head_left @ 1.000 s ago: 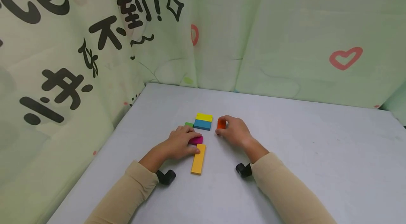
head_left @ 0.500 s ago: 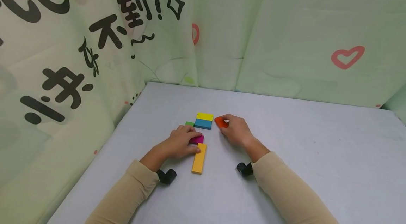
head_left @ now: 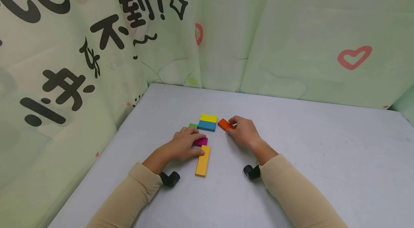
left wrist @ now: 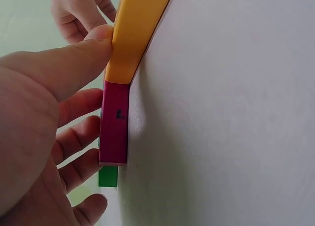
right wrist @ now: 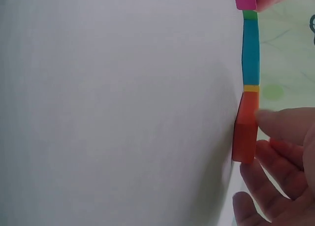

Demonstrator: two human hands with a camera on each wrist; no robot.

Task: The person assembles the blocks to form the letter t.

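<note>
In the head view my left hand (head_left: 182, 145) rests with its thumb on a long yellow-orange block (head_left: 202, 165) and its fingers on a magenta block (head_left: 202, 142). The magenta block (left wrist: 114, 127) meets the end of the yellow-orange one in the left wrist view. To the right, my right hand (head_left: 244, 131) pinches an orange-red block (head_left: 224, 124) between thumb and fingers. That block lies at a slant, its far left end close to a blue block (head_left: 207, 126). Part of its near end is hidden by the hand.
A bright yellow block (head_left: 208, 117) lies against the blue block's far side. Left of the blue block, a green block (head_left: 193, 125) shows partly behind the left hand. The blocks lie on a white table (head_left: 323, 163), with a printed curtain (head_left: 291, 41) along its back and left.
The orange-red block has turned counterclockwise from running away from me to a slant, its far end swinging left. My right hand has shifted slightly right; the left hand stays in place.
</note>
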